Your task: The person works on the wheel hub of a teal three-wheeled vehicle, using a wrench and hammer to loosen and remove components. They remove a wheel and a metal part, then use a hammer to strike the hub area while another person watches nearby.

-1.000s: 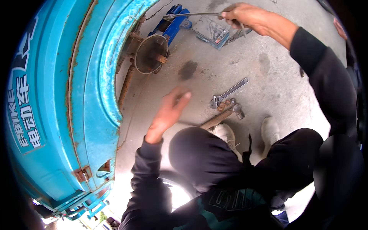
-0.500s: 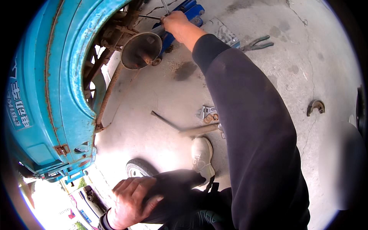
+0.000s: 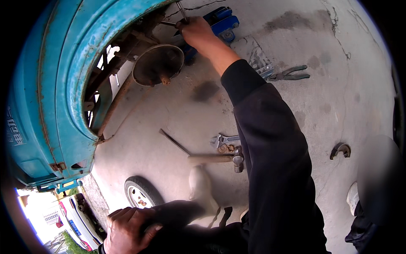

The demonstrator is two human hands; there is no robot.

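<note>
My right hand [image 3: 196, 34] reaches forward to the wheel arch, fingers closed round a bright metal rod [image 3: 182, 10] that stands up out of the grip. A thin dark rod [image 3: 168, 23] meets the hand from the left; whether the two are one tool cannot be told. Just below hangs a round, rusty brake plate [image 3: 148, 67] with a stub axle at its centre, under the turquoise vehicle body [image 3: 63, 84]. My left hand [image 3: 129, 230] lies over my dark-clothed knee at lower left, fingers stretched together, holding nothing.
A blue floor jack [image 3: 224, 21] stands behind my right hand. Pliers [image 3: 289, 74], a hammer [image 3: 238, 158], an adjustable wrench [image 3: 226, 139], a thin bar [image 3: 174, 142] and a brake shoe [image 3: 341, 150] lie on the concrete. A wheel [image 3: 141, 192] lies near my left hand; a shoe [image 3: 352, 198] shows at right.
The view has shifted, bringing the hammer head and a shoe at right into sight. My right hand stays on the metal rod, and my left hand stays on the knee.
</note>
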